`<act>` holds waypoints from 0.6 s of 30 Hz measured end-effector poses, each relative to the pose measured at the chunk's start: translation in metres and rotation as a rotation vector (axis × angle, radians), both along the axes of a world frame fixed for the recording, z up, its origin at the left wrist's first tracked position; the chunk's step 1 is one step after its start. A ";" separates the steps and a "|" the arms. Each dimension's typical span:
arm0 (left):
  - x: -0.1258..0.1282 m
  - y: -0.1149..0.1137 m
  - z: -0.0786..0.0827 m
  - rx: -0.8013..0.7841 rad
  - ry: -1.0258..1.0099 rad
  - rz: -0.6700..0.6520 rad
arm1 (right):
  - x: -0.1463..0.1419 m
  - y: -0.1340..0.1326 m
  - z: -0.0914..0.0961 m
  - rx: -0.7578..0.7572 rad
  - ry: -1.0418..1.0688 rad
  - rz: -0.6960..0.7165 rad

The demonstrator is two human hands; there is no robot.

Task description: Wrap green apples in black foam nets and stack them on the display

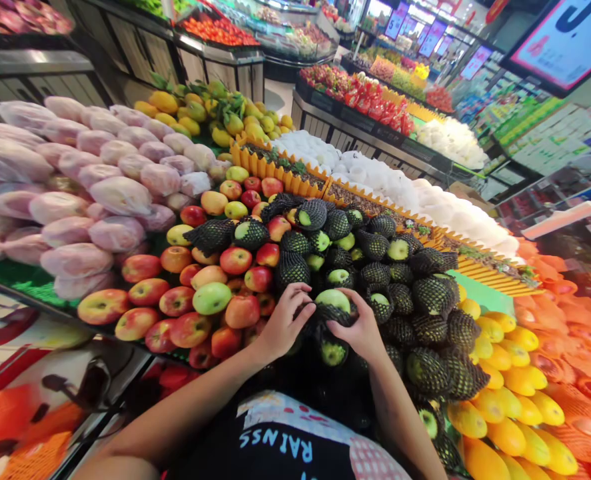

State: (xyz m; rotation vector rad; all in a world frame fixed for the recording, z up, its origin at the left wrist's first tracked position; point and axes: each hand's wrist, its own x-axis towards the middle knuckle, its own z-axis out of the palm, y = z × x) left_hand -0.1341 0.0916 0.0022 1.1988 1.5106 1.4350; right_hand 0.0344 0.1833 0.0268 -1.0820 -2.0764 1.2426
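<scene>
My right hand (pixel 360 330) grips a green apple (pixel 333 301) with thumb and forefinger; a black foam net covers its lower part. Just left of that apple is my left hand (pixel 284 321), its fingers loosely bent and apart, fingertips close to the net. Whether they touch it I cannot tell. Below the held apple lies another netted green apple (pixel 333 353). Many green apples in black nets (pixel 400 300) are heaped behind and to the right. Bare red and yellow apples (pixel 190 330) lie to the left of my left hand.
Wrapped pink fruit (pixel 118 193) fills the far left. Yellow fruit (pixel 505 387) and orange-wrapped fruit (pixel 575 360) lie on the right. An orange scalloped divider (pixel 385 207) runs behind the apples, with white-wrapped fruit (pixel 390 177) beyond it. A price screen (pixel 565 43) hangs at upper right.
</scene>
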 end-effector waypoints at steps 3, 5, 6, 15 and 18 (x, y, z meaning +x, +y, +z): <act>0.007 -0.003 0.004 -0.053 -0.228 -0.186 | 0.014 -0.024 -0.008 -0.227 0.195 -0.084; 0.011 -0.005 0.002 -0.145 -0.337 -0.291 | 0.022 -0.035 -0.013 -0.306 0.235 -0.143; 0.013 -0.005 0.001 -0.177 -0.375 -0.314 | 0.026 -0.039 -0.014 -0.346 0.229 -0.152; 0.040 -0.011 -0.029 -0.267 -0.660 -0.357 | 0.071 -0.059 -0.002 -0.538 0.105 -0.193; 0.043 -0.011 -0.034 -0.256 -0.612 -0.357 | 0.080 -0.060 0.004 -0.590 0.126 -0.200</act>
